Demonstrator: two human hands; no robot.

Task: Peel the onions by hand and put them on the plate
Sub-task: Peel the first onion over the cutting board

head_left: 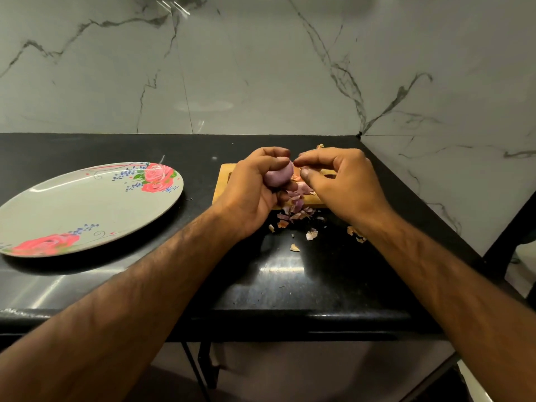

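My left hand (255, 187) grips a purple onion (278, 177) above the wooden cutting board (223, 181), fingers curled round it. Close to the onion's right side is my right hand (336, 181), its thumb and fingertips pinched together at the onion's top; whether a bit of skin is between them I cannot tell. Loose onion skins (295, 210) lie on the board and on the black counter in front of it. The oval plate (72, 204) with pink roses lies at the left with nothing on it.
The black counter (290, 274) ends at a marble wall behind and a marble side wall (449, 169) at the right. More skin scraps (355, 233) lie near my right wrist. The counter's front edge runs below my forearms.
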